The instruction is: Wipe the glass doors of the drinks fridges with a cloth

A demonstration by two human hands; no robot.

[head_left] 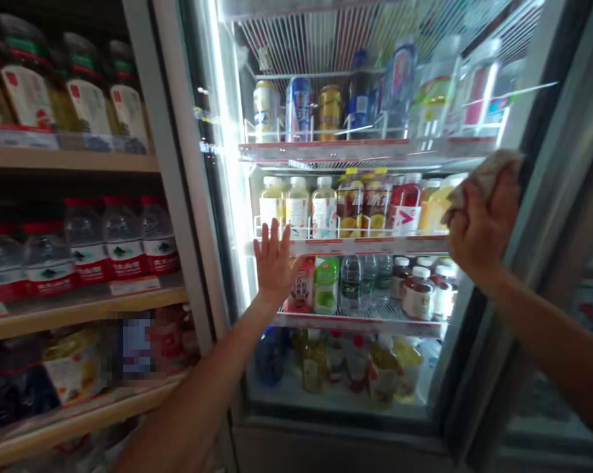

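My left hand (273, 266) is open, its fingers spread, in front of the middle shelves of a lit drinks fridge. It appears to lie flat on the fridge's glass door (271, 408). My right hand (484, 230) is closed on a pale, crumpled cloth (496, 174), near the door's right side. Behind the glass, white-capped bottles (297, 203) stand just above my left hand, and a green-labelled bottle (326, 284) is to its right. A bottle with a red drink (405, 203) shows to the left of my right hand.
Cans (299, 108) and bottles line the fridge's upper shelf; more bottles (313, 361) stand at the bottom. A grey door frame (503, 335) runs down the right. On the left, a wooden-edged rack (70, 161) holds red-capped water bottles (123, 236) and other goods.
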